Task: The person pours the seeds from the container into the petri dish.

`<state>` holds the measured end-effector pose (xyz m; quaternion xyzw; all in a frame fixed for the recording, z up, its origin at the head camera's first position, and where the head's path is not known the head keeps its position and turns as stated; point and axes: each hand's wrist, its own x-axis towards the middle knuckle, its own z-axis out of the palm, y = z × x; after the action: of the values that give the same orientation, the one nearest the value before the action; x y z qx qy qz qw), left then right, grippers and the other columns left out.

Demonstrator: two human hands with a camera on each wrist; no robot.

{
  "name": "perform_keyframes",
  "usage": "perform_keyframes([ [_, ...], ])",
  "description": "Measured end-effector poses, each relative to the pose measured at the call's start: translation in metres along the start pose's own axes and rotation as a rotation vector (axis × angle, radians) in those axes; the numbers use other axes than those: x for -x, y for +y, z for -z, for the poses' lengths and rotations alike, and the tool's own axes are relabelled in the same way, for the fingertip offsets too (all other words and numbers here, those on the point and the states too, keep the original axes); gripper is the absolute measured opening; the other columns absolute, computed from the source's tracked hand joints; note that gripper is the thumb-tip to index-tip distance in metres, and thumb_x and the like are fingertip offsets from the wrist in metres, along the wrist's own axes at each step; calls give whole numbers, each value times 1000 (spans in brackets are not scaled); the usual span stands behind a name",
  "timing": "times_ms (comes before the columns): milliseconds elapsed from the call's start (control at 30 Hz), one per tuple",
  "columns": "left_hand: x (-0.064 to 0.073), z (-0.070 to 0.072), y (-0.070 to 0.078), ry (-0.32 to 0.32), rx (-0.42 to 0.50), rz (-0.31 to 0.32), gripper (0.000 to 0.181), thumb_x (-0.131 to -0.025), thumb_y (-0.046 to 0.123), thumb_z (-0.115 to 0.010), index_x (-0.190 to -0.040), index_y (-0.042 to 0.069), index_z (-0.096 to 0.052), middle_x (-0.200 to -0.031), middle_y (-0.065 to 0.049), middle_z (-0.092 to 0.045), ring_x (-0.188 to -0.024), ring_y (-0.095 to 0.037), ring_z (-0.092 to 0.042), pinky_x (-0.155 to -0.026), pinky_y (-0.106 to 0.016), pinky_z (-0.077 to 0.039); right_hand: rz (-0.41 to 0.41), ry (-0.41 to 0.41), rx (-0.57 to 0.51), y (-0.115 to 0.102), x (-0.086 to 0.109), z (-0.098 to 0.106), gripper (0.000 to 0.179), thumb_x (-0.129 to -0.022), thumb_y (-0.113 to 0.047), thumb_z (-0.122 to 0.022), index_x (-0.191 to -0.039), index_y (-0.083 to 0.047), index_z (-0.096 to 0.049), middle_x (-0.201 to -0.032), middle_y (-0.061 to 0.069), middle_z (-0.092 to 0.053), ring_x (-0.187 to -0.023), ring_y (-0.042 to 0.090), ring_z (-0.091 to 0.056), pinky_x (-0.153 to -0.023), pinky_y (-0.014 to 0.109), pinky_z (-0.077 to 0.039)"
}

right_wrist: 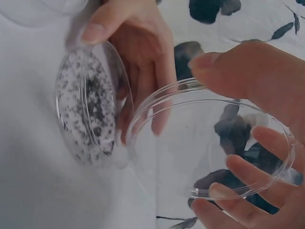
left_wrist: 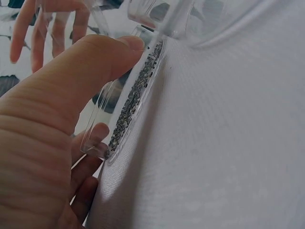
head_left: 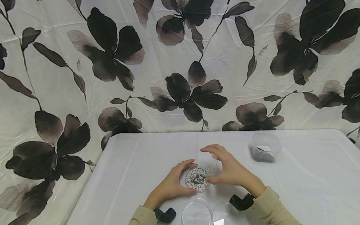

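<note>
My left hand grips the rim of a granule-filled petri dish at the middle of the tabletop, its dark bits scattered across it. My right hand holds a clear dish by its edge just beside it. Nearer me lie 2 clear round pieces, a left disc and a right disc. Far right stands a clear container with dark contents; behind everything hangs floral cloth.

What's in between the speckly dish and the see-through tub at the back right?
The right hand lies between them, holding a clear petri dish. The head view shows it.
</note>
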<state>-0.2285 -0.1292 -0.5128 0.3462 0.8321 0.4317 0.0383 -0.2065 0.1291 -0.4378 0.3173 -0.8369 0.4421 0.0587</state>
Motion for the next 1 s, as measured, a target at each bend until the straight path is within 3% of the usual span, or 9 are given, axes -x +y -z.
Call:
perform_keyframes([
  [300,0,1,1,-5,4,32,99,-68,34,-90,-151,18,-38,-143,9,-54,-134,-17,-41,-112,-51,-28,-70,-115,110,2,1,8,90,-57,-8,-87,-140,-19,-52,-139,0,-48,-126,25,-42,-97,50,-44],
  [700,0,0,0,-1,-3,36,99,-68,37,-90,-151,22,-38,-145,7,-53,-134,-18,-41,-112,-53,-29,-23,-172,81,-5,-4,-4,92,-59,-5,-89,-142,-15,-50,-140,5,-46,-127,28,-41,-97,51,-44],
  [1000,1,0,-2,8,0,25,98,-69,38,-89,-150,19,-38,-145,9,-51,-135,-19,-41,-112,-53,-29,-2,-190,64,-7,-14,-19,91,-58,-5,-89,-140,-13,-51,-140,4,-45,-128,26,-43,-101,48,-45],
])
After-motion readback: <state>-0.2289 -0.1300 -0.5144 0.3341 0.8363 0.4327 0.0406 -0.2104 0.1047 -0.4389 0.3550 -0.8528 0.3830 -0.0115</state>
